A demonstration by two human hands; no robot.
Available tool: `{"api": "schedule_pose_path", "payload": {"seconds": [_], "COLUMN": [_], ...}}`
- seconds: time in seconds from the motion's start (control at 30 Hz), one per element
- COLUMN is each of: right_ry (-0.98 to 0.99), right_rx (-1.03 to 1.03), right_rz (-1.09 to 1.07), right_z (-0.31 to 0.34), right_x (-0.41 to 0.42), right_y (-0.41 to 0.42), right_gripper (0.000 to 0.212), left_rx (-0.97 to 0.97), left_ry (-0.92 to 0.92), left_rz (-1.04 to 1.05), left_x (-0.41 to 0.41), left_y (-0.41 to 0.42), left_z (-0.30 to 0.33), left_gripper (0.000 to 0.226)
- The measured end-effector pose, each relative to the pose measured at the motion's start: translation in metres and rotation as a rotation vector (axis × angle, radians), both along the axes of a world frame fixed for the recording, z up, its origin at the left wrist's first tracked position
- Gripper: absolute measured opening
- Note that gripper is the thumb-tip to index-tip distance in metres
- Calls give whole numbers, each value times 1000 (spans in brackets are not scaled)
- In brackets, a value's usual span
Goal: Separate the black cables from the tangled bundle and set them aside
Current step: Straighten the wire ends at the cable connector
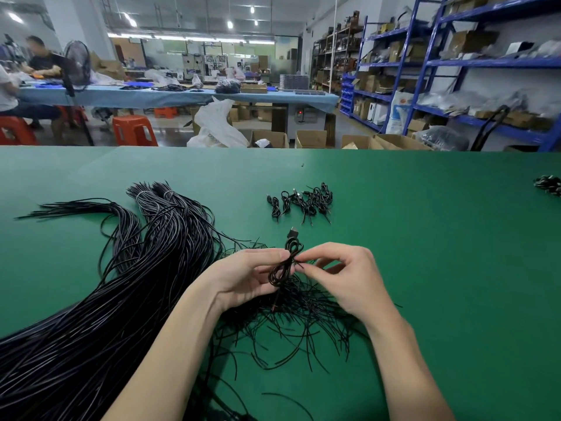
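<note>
A coiled black cable [287,262] with a plug at its top end is held upright above the green table [425,238]. My left hand [246,275] grips the coil from the left. My right hand [343,275] pinches it at the waist from the right. Under both hands lies a spread of loose thin black wire ends [303,323]. A big bundle of long black cables [121,284] runs from the lower left up to tied ends at the upper left. A row of small coiled cables [300,202] lies apart, farther back on the table.
Another small dark clump [549,185] sits at the table's far right edge. Beyond the table are cardboard boxes [309,138], orange stools [133,130], blue shelving [455,62] and a blue-covered workbench [170,97] with a person [39,60] seated at the left.
</note>
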State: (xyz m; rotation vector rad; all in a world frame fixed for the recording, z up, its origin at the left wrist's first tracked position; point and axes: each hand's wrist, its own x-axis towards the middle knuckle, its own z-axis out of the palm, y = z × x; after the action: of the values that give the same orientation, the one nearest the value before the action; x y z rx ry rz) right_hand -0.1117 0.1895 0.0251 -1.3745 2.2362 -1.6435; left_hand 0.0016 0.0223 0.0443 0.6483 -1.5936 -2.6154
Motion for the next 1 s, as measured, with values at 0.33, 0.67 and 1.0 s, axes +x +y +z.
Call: {"api": "schedule_pose_path", "payload": {"seconds": [0.33,0.67,1.0], "right_ry": [80,-952,-426], "right_rx": [16,-157,-69], "right_rz": [41,179,-31], "right_z": [11,9,2], "right_x": [1,13,11], "right_y": [4,-9,-17], "right_gripper": [8,13,30], "left_rx": [-134,-587,-270], "left_ry": [50,349,187], "left_rz": [-111,123,179], "left_x": [3,1,-2], "left_y": [-2,3,-1], "left_z": [3,6,-4], "left_gripper": [18,27,28]}}
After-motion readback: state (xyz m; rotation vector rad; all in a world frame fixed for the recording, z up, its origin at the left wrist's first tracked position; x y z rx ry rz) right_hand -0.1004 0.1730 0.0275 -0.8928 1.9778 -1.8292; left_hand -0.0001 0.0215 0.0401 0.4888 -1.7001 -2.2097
